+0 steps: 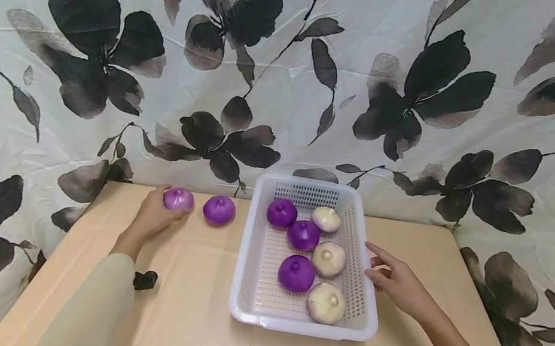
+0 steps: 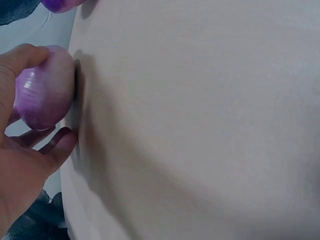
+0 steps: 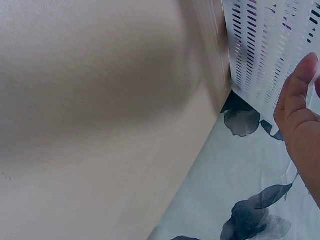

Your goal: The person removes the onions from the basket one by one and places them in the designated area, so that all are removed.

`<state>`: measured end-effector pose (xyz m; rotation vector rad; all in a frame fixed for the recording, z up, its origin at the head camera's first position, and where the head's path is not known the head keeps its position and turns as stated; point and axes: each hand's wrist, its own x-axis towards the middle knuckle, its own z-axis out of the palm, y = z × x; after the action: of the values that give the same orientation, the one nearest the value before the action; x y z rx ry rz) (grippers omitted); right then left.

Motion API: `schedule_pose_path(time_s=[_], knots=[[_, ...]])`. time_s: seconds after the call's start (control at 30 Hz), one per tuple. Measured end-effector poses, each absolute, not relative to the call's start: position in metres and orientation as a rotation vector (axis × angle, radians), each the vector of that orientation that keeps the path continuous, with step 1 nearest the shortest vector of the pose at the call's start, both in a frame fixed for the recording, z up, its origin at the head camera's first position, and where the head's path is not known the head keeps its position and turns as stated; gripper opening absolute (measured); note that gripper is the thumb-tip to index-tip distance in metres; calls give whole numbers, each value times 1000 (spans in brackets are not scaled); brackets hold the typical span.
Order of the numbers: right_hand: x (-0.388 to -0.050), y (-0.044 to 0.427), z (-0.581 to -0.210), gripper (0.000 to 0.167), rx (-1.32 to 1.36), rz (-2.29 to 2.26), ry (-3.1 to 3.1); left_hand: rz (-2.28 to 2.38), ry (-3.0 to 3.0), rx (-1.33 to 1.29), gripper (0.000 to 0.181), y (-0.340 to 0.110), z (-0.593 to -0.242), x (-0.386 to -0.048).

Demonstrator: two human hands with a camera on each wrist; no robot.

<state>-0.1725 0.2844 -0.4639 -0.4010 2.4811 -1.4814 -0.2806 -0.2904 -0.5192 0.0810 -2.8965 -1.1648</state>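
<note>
At the far left of the table, my left hand [image 1: 153, 215] holds a purple onion [image 1: 179, 199], with thumb and fingers on opposite sides of it. The left wrist view shows this onion [image 2: 47, 90] close to the tabletop, its skin glossy and paler on one side. A second purple onion [image 1: 219, 210] sits just to its right. My right hand [image 1: 398, 283] touches the right rim of a white plastic basket [image 1: 301, 327] with its fingertips. Inside the basket, three purple onions [image 1: 296, 273] form a left column beside three pale onions [image 1: 326, 303].
The light wood-toned table [image 1: 184, 315] ends at the back against a white cloth [image 1: 319, 113] printed with dark flowers. Both wrists carry small black devices [image 1: 145, 280]. The basket's perforated side [image 3: 255, 45] rises beside my right hand.
</note>
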Motion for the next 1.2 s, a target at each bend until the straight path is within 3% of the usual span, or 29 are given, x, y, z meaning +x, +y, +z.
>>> schedule_pose_path(time_s=[0.7, 1.2], knots=[[-171, 283, -464, 62, -391, -1514, 2440, -1149, -2872, 86, 96, -294, -519, -277], [-172, 283, -462, 62, -403, -1502, 2451, -1068, -2704, -92, 89, -279, -466, -264]])
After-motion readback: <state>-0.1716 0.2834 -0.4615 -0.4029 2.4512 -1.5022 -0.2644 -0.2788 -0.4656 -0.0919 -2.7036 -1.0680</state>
